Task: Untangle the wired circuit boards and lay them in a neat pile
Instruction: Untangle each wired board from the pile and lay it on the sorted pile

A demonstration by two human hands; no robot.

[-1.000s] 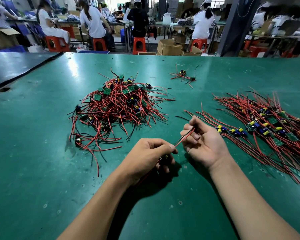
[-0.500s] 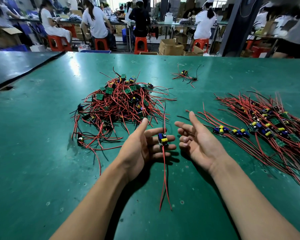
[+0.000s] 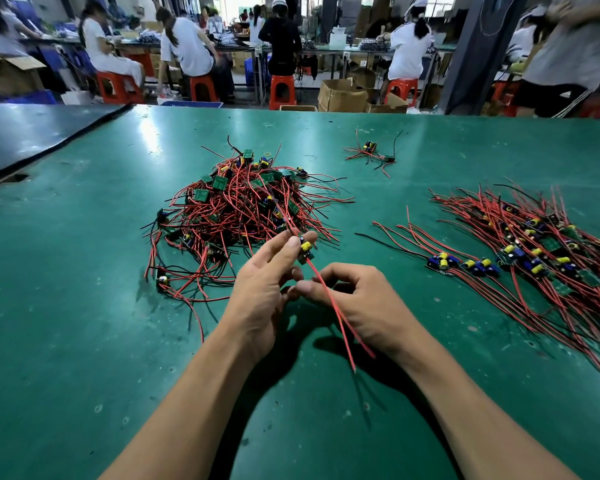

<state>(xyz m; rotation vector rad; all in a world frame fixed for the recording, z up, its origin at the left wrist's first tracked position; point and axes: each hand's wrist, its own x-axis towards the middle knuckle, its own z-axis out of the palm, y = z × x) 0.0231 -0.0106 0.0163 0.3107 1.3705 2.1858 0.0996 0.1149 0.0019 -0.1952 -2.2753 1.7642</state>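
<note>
A tangled heap of small green circuit boards with red and black wires lies on the green table, ahead and to the left. A sorted pile of boards with straightened wires lies at the right. My left hand pinches one small board with yellow and blue parts between thumb and fingertips. Red wires run from it both toward the heap and down toward me. My right hand is curled beside it, its fingertips closed on the lower red wires.
A few loose wired boards lie at the far middle of the table. A dark table adjoins at the left. Beyond the far edge, people sit on red stools among cardboard boxes.
Both hands were open half a second ago with the board resting on my left fingers. Now my left hand pinches the board and my right hand has closed on its lower wires.
</note>
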